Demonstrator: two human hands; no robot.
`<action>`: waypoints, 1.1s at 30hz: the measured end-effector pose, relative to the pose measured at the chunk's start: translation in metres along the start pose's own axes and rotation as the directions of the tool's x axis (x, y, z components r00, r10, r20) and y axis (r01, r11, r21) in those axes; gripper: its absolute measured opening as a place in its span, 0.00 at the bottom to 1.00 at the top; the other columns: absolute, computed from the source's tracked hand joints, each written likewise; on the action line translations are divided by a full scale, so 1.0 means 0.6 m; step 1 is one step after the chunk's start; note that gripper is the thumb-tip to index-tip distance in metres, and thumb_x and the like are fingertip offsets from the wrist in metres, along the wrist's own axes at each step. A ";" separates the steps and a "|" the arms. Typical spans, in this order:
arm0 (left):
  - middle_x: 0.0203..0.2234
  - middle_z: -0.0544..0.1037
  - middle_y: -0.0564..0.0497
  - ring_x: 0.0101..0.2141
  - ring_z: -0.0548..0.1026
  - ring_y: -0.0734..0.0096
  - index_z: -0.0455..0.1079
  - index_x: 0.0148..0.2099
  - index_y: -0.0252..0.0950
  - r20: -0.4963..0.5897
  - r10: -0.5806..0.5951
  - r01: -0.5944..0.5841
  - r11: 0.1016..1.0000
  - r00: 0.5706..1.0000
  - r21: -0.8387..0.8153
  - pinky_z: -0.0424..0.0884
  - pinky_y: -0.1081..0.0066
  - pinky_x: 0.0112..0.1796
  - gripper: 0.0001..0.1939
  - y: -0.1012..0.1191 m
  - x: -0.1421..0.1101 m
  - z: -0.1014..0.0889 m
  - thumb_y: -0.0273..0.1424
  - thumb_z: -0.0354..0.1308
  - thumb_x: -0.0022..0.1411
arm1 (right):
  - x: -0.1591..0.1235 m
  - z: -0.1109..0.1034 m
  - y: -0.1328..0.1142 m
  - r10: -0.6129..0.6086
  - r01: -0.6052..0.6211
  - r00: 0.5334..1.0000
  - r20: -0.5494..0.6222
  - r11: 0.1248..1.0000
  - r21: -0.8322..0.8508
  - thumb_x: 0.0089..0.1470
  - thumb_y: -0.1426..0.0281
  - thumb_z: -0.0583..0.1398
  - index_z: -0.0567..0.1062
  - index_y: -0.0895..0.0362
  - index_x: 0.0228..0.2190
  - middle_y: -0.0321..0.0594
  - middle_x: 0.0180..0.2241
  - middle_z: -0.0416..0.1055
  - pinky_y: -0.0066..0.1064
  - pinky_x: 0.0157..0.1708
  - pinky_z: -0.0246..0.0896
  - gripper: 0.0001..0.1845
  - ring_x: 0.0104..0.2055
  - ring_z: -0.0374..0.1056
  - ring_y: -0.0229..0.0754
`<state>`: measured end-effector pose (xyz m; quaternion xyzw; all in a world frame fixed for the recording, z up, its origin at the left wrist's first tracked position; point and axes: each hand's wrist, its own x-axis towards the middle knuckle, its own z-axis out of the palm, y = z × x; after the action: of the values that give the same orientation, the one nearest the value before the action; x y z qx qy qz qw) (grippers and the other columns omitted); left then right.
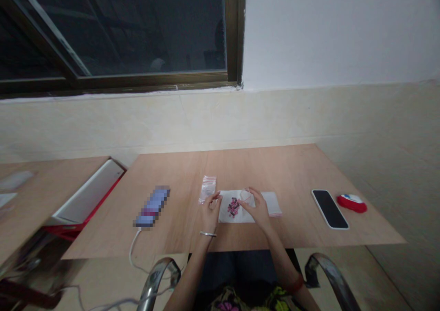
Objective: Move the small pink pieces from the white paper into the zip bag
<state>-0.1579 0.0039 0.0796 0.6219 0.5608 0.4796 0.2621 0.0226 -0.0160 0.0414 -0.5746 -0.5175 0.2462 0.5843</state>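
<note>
A white sheet (226,215) lies on the table, with a cluster of small pink and dark pieces (233,207) on it. To the left of the cluster is my left hand (210,210), its thumb and finger curled together at the sheet's edge. Anything between those fingertips is too small to make out. On the other side, my right hand (258,208) curls its fingers around a pale, see-through round thing (245,195), whose kind I cannot tell. Just beyond my left hand lies a clear plastic bag (208,186).
White packets or sheets (273,204) lie right of my right hand. A phone with a lit, blurred screen (153,208) and white cable is at left. A dark-screened phone (330,209) and a red item (352,203) lie at right. Metal chair arms (161,274) flank me.
</note>
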 end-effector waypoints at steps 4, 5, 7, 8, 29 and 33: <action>0.37 0.77 0.46 0.39 0.74 0.66 0.71 0.43 0.35 -0.028 0.041 -0.044 0.995 0.999 -0.090 0.70 0.65 0.42 0.14 0.069 0.010 -0.008 0.37 0.55 0.57 | -0.006 0.009 -0.014 0.002 -0.001 0.999 0.032 1.000 -0.016 0.39 0.60 0.66 0.73 0.56 0.42 0.46 0.47 0.68 0.44 0.52 0.57 0.26 0.50 0.63 0.49; 0.38 0.77 0.46 0.39 0.74 0.67 0.71 0.43 0.35 -0.010 0.076 -0.077 0.993 0.997 -0.088 0.69 0.65 0.42 0.14 0.082 0.010 -0.009 0.37 0.56 0.57 | -0.007 0.010 -0.018 0.001 -0.001 0.999 0.038 1.000 -0.016 0.38 0.60 0.66 0.73 0.55 0.42 0.46 0.47 0.68 0.44 0.52 0.58 0.26 0.51 0.63 0.49; 0.39 0.76 0.47 0.41 0.73 0.66 0.72 0.43 0.37 0.063 0.153 -0.149 0.987 0.986 -0.058 0.68 0.64 0.45 0.13 0.098 0.008 -0.009 0.36 0.56 0.57 | -0.009 0.013 -0.024 -0.007 0.008 0.998 0.056 1.000 -0.003 0.39 0.61 0.66 0.73 0.55 0.42 0.46 0.47 0.68 0.45 0.52 0.58 0.26 0.51 0.63 0.49; 0.40 0.76 0.47 0.42 0.73 0.66 0.72 0.44 0.38 0.113 0.184 -0.182 0.983 0.976 -0.035 0.68 0.64 0.46 0.13 0.101 0.006 -0.007 0.35 0.56 0.57 | -0.010 0.014 -0.026 -0.015 0.014 0.998 0.064 1.000 0.006 0.39 0.61 0.66 0.73 0.55 0.42 0.45 0.47 0.68 0.45 0.52 0.58 0.25 0.51 0.63 0.49; 0.32 0.74 0.48 0.36 0.71 0.65 0.74 0.37 0.38 0.376 0.031 -0.159 0.935 0.926 0.316 0.65 0.64 0.39 0.09 -0.087 -0.066 0.048 0.30 0.53 0.58 | -0.001 -0.006 0.005 0.020 -0.020 1.000 -0.003 1.000 0.015 0.39 0.60 0.66 0.73 0.56 0.42 0.46 0.46 0.68 0.44 0.51 0.58 0.26 0.50 0.63 0.48; 0.32 0.74 0.48 0.37 0.71 0.65 0.74 0.37 0.38 0.395 0.032 -0.174 0.928 0.918 0.330 0.64 0.64 0.40 0.08 -0.087 -0.062 0.053 0.29 0.53 0.57 | -0.001 -0.008 0.007 0.017 -0.017 1.000 -0.002 1.000 0.021 0.39 0.61 0.66 0.72 0.56 0.43 0.47 0.47 0.68 0.45 0.52 0.58 0.26 0.50 0.63 0.49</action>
<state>-0.1499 -0.0126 0.0104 0.7696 0.5427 0.2520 0.2227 0.0280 -0.0179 0.0385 -0.5732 -0.5094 0.2562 0.5886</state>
